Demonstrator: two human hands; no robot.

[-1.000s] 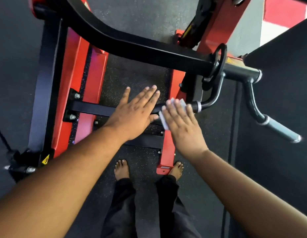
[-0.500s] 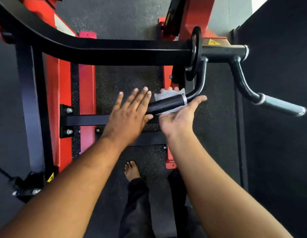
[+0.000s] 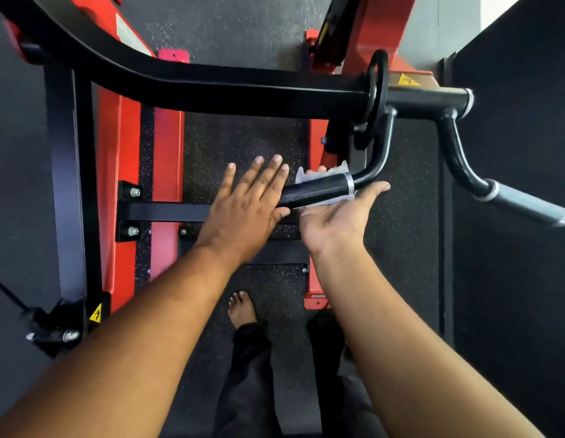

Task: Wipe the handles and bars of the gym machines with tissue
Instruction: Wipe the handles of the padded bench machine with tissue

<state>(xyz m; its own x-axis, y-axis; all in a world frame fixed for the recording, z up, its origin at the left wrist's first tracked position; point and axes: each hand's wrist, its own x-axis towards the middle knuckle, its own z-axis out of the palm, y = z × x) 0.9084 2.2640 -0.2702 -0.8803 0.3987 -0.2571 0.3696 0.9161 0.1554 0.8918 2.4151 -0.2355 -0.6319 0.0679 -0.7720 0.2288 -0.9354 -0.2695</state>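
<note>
1. Right hand (image 3: 333, 216): palm turned upward beneath the black textured handle (image 3: 319, 188). The tissue (image 3: 325, 175) lies between palm and handle; fingertips show past the far side of the handle, curled up around it, while the thumb lies straight along the near side. The hand cups tissue and handle from below.
2. Change noted: one second ago this hand lay palm down on top of the handle with the tissue under it. It has since rotated under the grip, and the posture matches that of half a second ago. Judgement: the top surface has been covered and the underside is now being wiped.
3. Left hand (image 3: 248, 205): flat, fingers straight and spread, holding nothing. It rests over the free end of the same handle, unchanged across the three views. Judgement: it steadies the handle.
4. Tissue location: wrapped under and behind the handle, close to the silver collar (image 3: 349, 181).
5. Outstanding: the metal handle (image 3: 527, 207) at far right and the long black bar (image 3: 211, 86) above have no tissue on them. Whether either was wiped cannot be determined.
6. Risk: thin tissue may tear on the textured grip.
</note>
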